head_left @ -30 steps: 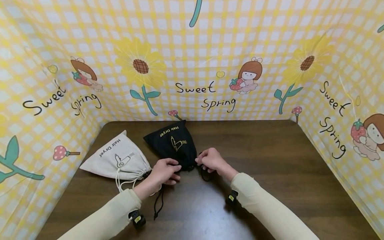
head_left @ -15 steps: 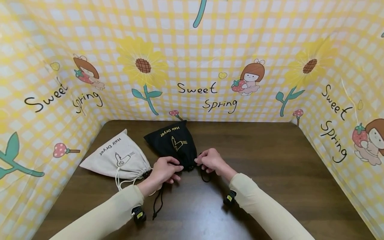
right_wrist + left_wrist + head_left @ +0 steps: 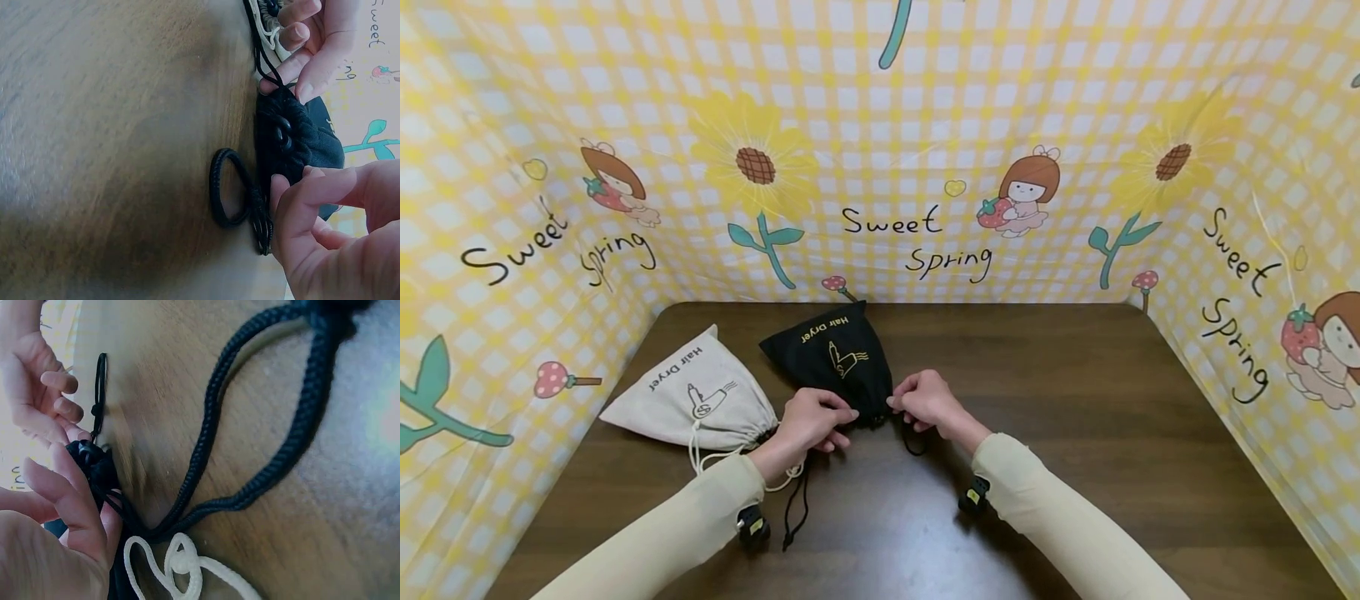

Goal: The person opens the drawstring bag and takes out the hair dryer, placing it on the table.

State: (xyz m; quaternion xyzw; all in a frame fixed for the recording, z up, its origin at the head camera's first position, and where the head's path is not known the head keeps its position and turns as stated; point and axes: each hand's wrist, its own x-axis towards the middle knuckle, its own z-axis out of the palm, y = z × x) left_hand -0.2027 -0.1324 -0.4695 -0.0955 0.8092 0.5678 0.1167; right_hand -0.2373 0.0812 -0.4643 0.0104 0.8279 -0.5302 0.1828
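A black cloth drawstring bag (image 3: 835,354), with yellow "Hair Dryer" print and a dryer drawing, lies flat with its gathered mouth toward me. My left hand (image 3: 811,422) pinches the left corner of that mouth between thumb and finger. At the opposite corner, my right hand (image 3: 929,398) pinches the fabric with its fingertips. Up close in the right wrist view, the bag's bunched mouth (image 3: 284,134) stretches between both hands. A knotted black cord (image 3: 315,394) trails from the left corner onto the table; another cord loop (image 3: 215,187) hangs by the right hand.
Left of the black bag lies an off-white drawstring bag (image 3: 670,392) with the same print in black. Its white cord (image 3: 696,446) spills partly under my left forearm. The brown wooden table (image 3: 1037,358) is walled by yellow checked cloth (image 3: 880,150) on three sides.
My left hand has shifted slightly right and away from me, its thumb and finger closing on the bag's corner. The right hand and both bags have hardly moved.
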